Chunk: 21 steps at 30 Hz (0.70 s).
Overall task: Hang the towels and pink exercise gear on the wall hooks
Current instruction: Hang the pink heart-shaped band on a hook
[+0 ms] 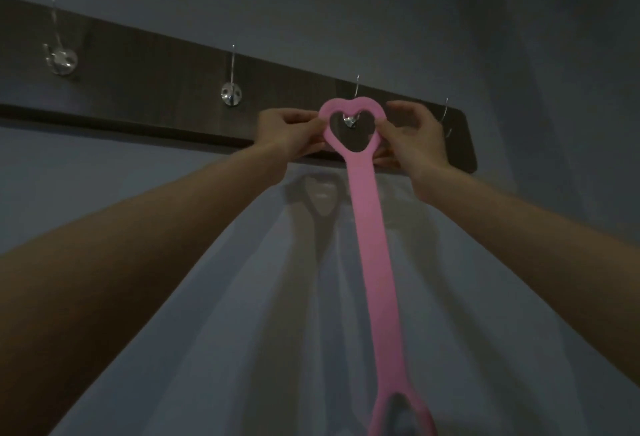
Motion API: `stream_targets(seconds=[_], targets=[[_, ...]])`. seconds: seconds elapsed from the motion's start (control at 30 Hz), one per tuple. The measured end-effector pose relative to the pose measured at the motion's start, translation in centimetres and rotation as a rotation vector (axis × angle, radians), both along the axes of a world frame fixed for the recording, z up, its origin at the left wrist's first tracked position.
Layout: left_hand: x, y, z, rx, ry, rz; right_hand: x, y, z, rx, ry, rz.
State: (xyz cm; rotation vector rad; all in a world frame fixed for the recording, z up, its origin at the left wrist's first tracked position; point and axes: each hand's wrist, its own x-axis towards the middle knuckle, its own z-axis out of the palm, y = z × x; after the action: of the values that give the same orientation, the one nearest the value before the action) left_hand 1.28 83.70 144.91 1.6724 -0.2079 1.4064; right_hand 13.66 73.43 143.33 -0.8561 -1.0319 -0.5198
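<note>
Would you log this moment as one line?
hands: left hand, right hand pinch pink band | heart loop frames hook | seated: unclear

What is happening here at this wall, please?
A person's left hand and right hand pinch the heart-shaped top loop of a pink exercise band at a metal hook on the dark wooden rail. The hook shows through the loop; whether it bears the band yet is unclear. A white towel hangs below.

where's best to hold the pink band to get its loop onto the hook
By the two side rims of its heart loop, left hand from the left, right hand from the right. Pinching there holds the opening spread and facing the hook, while the long strap hangs free below.
</note>
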Motion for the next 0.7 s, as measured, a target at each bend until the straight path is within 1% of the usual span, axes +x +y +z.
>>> stream_targets(seconds=[0.1,0.23,0.33,0.43,0.5,0.7], targets=[[2.4,0.3,1.7,-0.001,-0.035,0.07,2.5,0.5,2.0,-0.018,-0.046,-0.045],[5.0,1.2,4.1,-0.004,-0.091,0.178,4.7,1.7,4.4,-0.008,-0.059,-0.004],[5.9,1.4,5.5,0.03,-0.124,0.257,5.9,2.8,5.9,0.042,-0.066,0.007],[6.0,1.1,7.1,0.081,-0.174,0.263,6.3,3.2,7.5,0.113,-0.098,0.032],[5.9,0.8,8.2,0.085,-0.174,0.257,6.2,3.2,8.4,0.133,-0.099,0.059],[6.1,1.0,10.3,0.003,-0.159,0.224,6.4,3.7,10.6,0.084,-0.034,0.144]])
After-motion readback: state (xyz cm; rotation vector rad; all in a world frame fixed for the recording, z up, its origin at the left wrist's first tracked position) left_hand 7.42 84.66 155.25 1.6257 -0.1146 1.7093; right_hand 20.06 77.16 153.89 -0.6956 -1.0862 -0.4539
